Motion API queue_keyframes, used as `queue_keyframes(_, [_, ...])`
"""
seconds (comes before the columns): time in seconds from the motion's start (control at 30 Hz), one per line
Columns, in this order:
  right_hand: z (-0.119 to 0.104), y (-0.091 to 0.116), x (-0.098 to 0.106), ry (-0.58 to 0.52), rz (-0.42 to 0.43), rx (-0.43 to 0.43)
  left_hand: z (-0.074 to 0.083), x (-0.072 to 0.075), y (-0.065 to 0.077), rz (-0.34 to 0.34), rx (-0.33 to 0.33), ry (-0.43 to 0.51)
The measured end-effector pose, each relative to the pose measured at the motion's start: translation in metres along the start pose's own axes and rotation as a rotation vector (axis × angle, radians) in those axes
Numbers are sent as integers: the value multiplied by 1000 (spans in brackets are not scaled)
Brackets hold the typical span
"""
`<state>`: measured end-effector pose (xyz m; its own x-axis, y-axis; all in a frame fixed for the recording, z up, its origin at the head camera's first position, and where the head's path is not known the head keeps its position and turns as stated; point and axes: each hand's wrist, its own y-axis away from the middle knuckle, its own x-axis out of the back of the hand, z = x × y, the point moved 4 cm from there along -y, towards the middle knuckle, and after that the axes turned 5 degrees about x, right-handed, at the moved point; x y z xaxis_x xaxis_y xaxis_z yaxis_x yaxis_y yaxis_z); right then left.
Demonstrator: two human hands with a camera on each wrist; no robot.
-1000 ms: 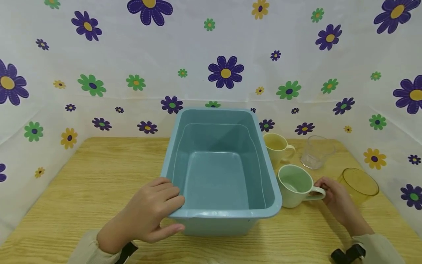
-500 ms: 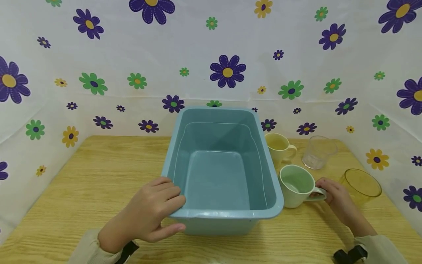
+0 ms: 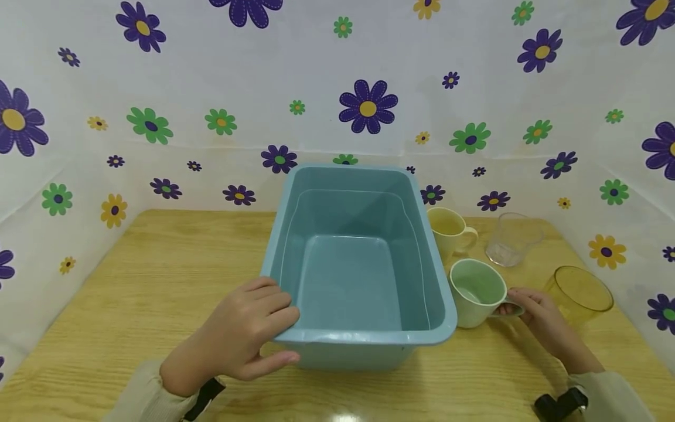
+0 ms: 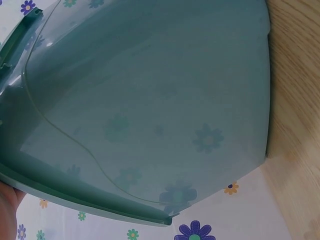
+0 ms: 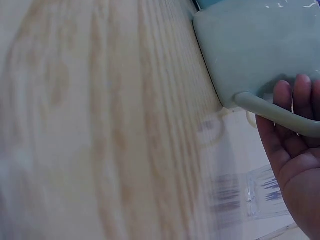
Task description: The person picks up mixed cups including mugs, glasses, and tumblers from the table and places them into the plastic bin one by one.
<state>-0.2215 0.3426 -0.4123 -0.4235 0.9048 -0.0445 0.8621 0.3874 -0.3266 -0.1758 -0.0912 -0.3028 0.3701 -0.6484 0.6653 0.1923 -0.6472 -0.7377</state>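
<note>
A: Head view: what's held?
B: The left hand (image 3: 242, 325) hooks its fingers over the near-left rim of the tub (image 3: 364, 337). The right hand (image 3: 551, 325) grips the handle of the green mug (image 3: 474, 302), just right of the tub.
A: Anything near?
B: 3 more: yellow mug (image 3: 447, 234), clear glass (image 3: 507, 246), amber glass (image 3: 577, 296).
A: Left wrist?
B: Mostly tub wall; hand barely visible.
A: Right wrist?
B: Fingers (image 5: 303, 97) through the green mug's handle.

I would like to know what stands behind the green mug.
Behind the green mug, the head view shows a yellow mug and, farther right, a clear glass. The blue basin hides part of the yellow mug's left side from view.
</note>
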Motion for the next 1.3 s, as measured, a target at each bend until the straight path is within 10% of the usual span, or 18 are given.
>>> queue_keyframes(1.3, [6, -12, -14, -193, 49, 10, 0, -1, 0, 1, 8, 8])
